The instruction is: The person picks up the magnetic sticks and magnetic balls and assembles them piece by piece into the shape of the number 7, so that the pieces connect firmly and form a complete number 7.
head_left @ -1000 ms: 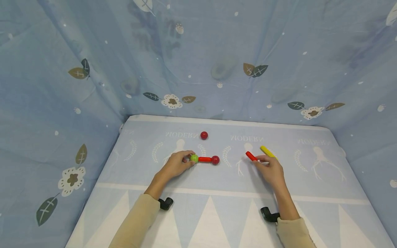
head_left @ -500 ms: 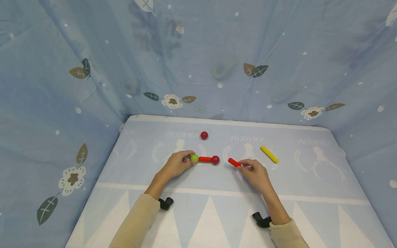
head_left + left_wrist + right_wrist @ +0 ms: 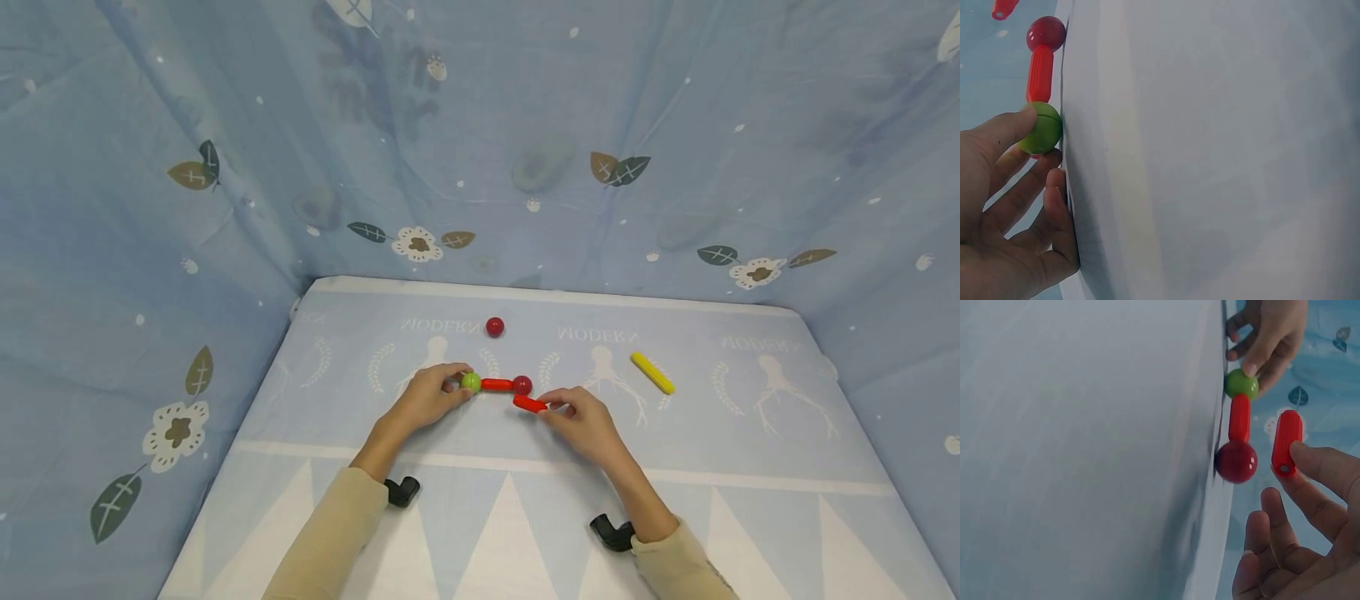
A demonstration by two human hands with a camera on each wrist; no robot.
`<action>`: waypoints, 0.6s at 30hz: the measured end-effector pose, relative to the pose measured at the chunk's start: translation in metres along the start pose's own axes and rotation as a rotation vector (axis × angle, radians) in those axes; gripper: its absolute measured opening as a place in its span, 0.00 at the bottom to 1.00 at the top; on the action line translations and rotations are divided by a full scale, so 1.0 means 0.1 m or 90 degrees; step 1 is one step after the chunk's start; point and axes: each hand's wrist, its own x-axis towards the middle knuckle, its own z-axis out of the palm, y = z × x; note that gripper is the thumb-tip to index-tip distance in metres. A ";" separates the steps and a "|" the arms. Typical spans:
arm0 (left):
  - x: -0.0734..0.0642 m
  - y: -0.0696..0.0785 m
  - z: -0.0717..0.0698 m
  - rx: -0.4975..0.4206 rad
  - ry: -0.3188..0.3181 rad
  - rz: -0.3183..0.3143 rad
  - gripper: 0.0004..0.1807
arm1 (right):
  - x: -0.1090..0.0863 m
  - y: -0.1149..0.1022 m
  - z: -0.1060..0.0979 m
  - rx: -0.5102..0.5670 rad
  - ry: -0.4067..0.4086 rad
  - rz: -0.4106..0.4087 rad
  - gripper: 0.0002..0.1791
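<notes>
My left hand [image 3: 426, 398] pinches a green ball [image 3: 472, 382] between thumb and fingers, at the left end of a joined piece on the table. From that ball a red ribbed rod [image 3: 496, 384] runs to a dark red ball [image 3: 522, 385] at the right end. A bit of red shows past the green ball's other side in the left wrist view. My right hand [image 3: 585, 423] holds a second red rod [image 3: 1287, 442] by thumb and index finger, its other fingers loosely bent. This rod is just in front of the dark red ball, apart from it in the right wrist view; its end has a small hole.
A loose red ball [image 3: 495, 327] lies behind the joined piece. To the right rests a yellow rod [image 3: 652, 372], set at a slant. The patterned cloth of the table [image 3: 555, 487] meets blue floral curtains [image 3: 480, 167] at the back and sides.
My right hand has moved left with the red rod, from beside the yellow rod to near the dark red ball. The left hand and the joined piece have stayed in place.
</notes>
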 end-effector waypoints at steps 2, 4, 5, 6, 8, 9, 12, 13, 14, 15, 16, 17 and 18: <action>0.00 0.00 0.00 0.000 0.000 0.002 0.19 | 0.01 -0.03 0.04 0.003 -0.007 -0.008 0.10; 0.00 0.01 0.00 0.001 0.000 0.005 0.19 | 0.01 -0.06 0.08 0.007 -0.017 -0.014 0.10; 0.00 0.01 0.00 0.002 0.000 0.005 0.19 | 0.01 -0.07 0.10 0.009 -0.022 -0.018 0.11; 0.00 0.01 0.00 0.002 0.000 0.006 0.19 | 0.01 -0.08 0.13 0.011 -0.028 -0.023 0.10; 0.00 0.02 0.00 0.003 0.000 0.004 0.19 | 0.01 -0.10 0.17 0.015 -0.039 -0.033 0.10; 0.00 0.02 0.00 0.003 0.000 0.002 0.19 | 0.01 -0.11 0.19 0.016 -0.044 -0.040 0.10; 0.00 0.02 0.00 0.002 -0.001 -0.004 0.19 | 0.02 -0.13 0.26 0.014 -0.062 -0.060 0.10; 0.00 0.02 0.00 0.002 -0.002 -0.005 0.19 | 0.01 -0.13 0.29 0.012 -0.070 -0.065 0.10; 0.00 0.02 0.00 0.002 -0.002 -0.006 0.19 | 0.01 -0.14 0.31 0.009 -0.078 -0.073 0.10; 0.00 0.02 0.00 0.003 -0.002 -0.006 0.19 | 0.01 -0.14 0.33 0.007 -0.088 -0.080 0.10; 0.00 0.02 0.00 0.003 -0.002 -0.006 0.19 | 0.01 -0.14 0.35 0.004 -0.100 -0.089 0.09; -0.01 0.02 -0.01 0.003 -0.002 -0.006 0.19 | 0.01 -0.15 0.37 0.001 -0.112 -0.099 0.09; -0.01 0.02 -0.01 0.003 -0.002 -0.007 0.19 | 0.02 -0.15 0.39 -0.004 -0.124 -0.110 0.09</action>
